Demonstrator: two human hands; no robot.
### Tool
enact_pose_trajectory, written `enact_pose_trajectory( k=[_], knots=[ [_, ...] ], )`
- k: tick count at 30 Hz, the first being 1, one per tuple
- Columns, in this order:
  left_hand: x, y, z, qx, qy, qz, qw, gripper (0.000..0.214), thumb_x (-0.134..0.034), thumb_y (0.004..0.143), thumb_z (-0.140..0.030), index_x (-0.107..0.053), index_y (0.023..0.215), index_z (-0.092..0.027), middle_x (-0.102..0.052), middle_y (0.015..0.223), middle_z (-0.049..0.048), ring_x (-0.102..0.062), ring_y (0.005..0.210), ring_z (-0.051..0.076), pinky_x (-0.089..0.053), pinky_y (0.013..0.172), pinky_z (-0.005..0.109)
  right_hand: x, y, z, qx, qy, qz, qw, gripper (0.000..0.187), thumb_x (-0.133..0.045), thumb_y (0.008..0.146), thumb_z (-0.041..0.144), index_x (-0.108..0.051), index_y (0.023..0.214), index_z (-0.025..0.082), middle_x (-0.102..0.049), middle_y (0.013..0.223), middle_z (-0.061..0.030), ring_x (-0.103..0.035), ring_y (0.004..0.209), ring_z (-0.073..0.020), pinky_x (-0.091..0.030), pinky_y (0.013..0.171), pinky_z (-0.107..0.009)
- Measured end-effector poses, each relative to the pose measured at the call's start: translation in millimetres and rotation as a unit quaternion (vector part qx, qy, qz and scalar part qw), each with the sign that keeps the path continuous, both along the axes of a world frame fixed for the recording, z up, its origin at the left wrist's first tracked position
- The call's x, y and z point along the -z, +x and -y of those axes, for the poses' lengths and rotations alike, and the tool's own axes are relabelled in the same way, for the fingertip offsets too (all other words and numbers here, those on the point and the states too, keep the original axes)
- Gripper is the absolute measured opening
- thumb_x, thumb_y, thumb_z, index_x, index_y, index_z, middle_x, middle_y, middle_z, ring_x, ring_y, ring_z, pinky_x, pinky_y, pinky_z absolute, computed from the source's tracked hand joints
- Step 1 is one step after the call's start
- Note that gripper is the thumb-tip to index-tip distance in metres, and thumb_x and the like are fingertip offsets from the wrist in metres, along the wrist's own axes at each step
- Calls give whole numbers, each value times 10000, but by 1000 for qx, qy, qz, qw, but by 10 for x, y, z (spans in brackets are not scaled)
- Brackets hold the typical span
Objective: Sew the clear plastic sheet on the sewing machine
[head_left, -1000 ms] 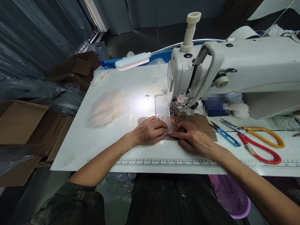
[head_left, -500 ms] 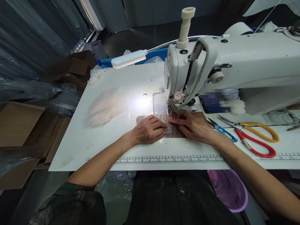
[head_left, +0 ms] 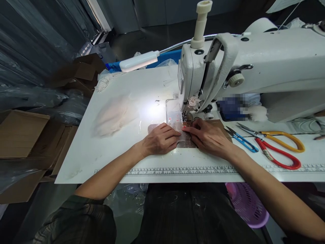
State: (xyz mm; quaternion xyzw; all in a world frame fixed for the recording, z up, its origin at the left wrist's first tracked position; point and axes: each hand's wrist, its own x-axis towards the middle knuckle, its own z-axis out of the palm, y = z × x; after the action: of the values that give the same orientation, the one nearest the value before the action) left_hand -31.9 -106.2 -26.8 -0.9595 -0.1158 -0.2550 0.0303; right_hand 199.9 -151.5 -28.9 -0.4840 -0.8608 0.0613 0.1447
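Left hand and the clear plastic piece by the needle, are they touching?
Touching. The head view shows the left hand lying flat on the clear plastic piece, fingers pressing it down.

The white bench (head_left: 101,149) carries a sewing machine (head_left: 254,61) at the right rear. A brown card (head_left: 220,124) lies flat before the needle, with a pale fluffy heap (head_left: 114,115) to its left. Blue snips (head_left: 242,142), orange scissors (head_left: 284,140) and red scissors (head_left: 276,157) lie to the right. A ruler (head_left: 177,171) lines the front edge.

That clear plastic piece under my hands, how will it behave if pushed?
Probably floppy: the clear plastic piece looks thin and see-through, pressed flat under the left hand and right hand. Likely light and slippery: it glints on the smooth white table.
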Motion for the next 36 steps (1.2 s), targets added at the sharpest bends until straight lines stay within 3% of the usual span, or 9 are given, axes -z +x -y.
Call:
enact_pose_trajectory(
  k=[8, 21, 31, 33, 36],
  knots=[
    [-4, 2, 0, 9, 12, -1, 1000, 78, -572, 880, -186, -642, 861, -159, -723, 961, 36, -635, 787, 141, -480, 702, 299, 87, 82, 22, -15, 0, -62, 998, 405, -441, 906, 252, -588, 1283, 259, -535, 1044, -102, -547, 907, -211, -495, 792, -361],
    [-12, -6, -9, 16, 17, -15, 1000, 89, -563, 896, -198, -648, 906, -176, -718, 984, 33, -636, 793, 137, -485, 703, 305, 125, 88, 29, -15, 7, -78, 997, 410, -433, 906, 230, -596, 1280, 260, -509, 1045, -97, -539, 914, -203, -509, 804, -365],
    [-32, 9, 13, 1, 21, -38, 999, 98, -550, 905, -204, -647, 904, -190, -714, 954, 19, -597, 749, 131, -452, 685, 294, 12, 76, 132, -48, -26, -104, 993, 400, -476, 872, 181, -651, 1205, 314, -554, 1060, -89, -535, 1012, -219, -478, 884, -415],
    [-44, 5, 20, 2, 12, -37, 999, 108, -553, 907, -236, -650, 902, -188, -712, 953, 19, -597, 764, 135, -444, 706, 302, 9, 71, 144, -44, -27, -91, 994, 373, -493, 867, 198, -671, 1174, 313, -554, 1075, -91, -527, 1030, -228, -472, 894, -432],
    [-72, -20, 14, 1, -19, -26, 999, 284, -538, 903, -435, -654, 956, -181, -702, 997, 48, -599, 809, 167, -431, 738, 342, 22, 66, 142, -38, -29, -85, 995, 368, -500, 867, 204, -671, 1173, 316, -552, 1081, -89, -529, 1036, -226, -473, 897, -428]
  ],
)
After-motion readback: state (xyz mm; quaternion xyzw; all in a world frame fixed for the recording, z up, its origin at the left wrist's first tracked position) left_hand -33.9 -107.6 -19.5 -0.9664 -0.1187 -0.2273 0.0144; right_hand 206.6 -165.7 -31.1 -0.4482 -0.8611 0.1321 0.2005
